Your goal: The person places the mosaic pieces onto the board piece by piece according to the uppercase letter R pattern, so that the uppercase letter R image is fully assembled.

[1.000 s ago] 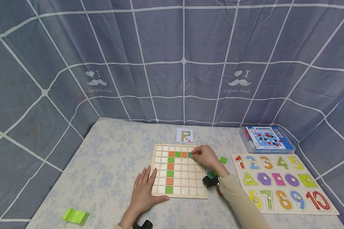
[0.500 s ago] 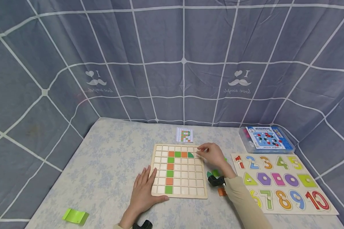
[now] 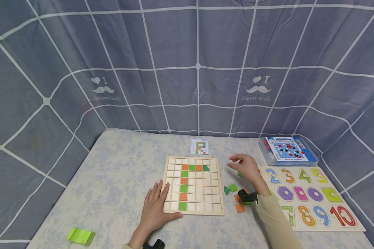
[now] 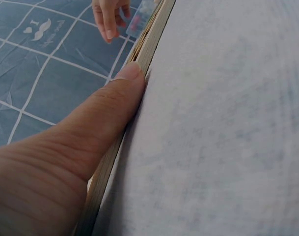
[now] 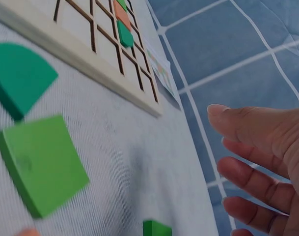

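A wooden grid board [image 3: 205, 199] lies on the table with green and orange square tiles in a column and along a row. A dark green quarter-circle tile [image 3: 206, 168] sits at that row's right end. My left hand [image 3: 156, 207] rests on the board's lower left corner, fingers straight, its thumb [image 4: 115, 93] against the front edge. My right hand [image 3: 247, 169] hovers right of the board, fingers loosely bent and holding nothing. Below it lie a loose quarter-circle tile [image 5: 21, 76], a light green square tile [image 5: 43, 164] and orange tiles [image 3: 240, 208], some partly hidden by the wrist.
A small pattern card [image 3: 199, 146] lies behind the board. On the right are a number-and-shape puzzle board [image 3: 325, 180] and a clear plastic box [image 3: 290, 150] with a molecule picture. A light green curved piece [image 3: 80, 236] lies front left. A grid-patterned curtain [image 3: 180, 86] surrounds the table.
My right hand has let go of the quarter-circle tile on the board and moved right, uncovering it and several loose tiles. The left hand has stayed on the board.
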A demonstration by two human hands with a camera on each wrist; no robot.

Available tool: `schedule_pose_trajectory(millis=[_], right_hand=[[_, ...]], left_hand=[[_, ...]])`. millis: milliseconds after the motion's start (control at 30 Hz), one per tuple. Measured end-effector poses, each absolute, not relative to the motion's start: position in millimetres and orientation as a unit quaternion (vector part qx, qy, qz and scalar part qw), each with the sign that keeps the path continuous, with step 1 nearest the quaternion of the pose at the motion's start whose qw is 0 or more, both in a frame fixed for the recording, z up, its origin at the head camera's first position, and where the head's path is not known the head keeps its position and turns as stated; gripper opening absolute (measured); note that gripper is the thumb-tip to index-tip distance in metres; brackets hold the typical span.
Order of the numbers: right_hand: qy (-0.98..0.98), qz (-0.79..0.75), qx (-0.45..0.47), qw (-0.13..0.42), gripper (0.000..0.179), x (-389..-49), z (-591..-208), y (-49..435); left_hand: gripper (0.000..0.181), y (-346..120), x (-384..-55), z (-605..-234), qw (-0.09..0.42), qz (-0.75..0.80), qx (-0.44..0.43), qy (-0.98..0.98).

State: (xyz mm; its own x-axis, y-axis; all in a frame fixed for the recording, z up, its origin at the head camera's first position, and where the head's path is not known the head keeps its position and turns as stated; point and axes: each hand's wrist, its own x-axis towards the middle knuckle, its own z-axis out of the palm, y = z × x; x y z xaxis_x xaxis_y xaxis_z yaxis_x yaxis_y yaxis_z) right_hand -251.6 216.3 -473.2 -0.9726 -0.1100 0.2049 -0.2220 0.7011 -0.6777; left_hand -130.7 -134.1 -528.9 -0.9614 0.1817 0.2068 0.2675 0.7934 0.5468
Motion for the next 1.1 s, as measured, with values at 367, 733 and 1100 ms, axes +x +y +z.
schedule_pose_trajectory(millis=[367, 733, 1100], right_hand=[[-0.933, 0.354, 0.041, 0.040, 0.031, -248, -472, 235], [-0.936, 0.351, 0.016, -0.002, 0.032, -246, -481, 243], [-0.943, 0.332, 0.009, -0.030, 0.029, -241, -482, 248]], left_hand=[[0.115, -135, -130, -528, 0.066, -0.291, -0.117, -0.947], [0.115, -134, -129, -527, 0.067, -0.292, -0.119, -0.947], [0.115, -134, -130, -528, 0.073, -0.288, -0.121, -0.947]])
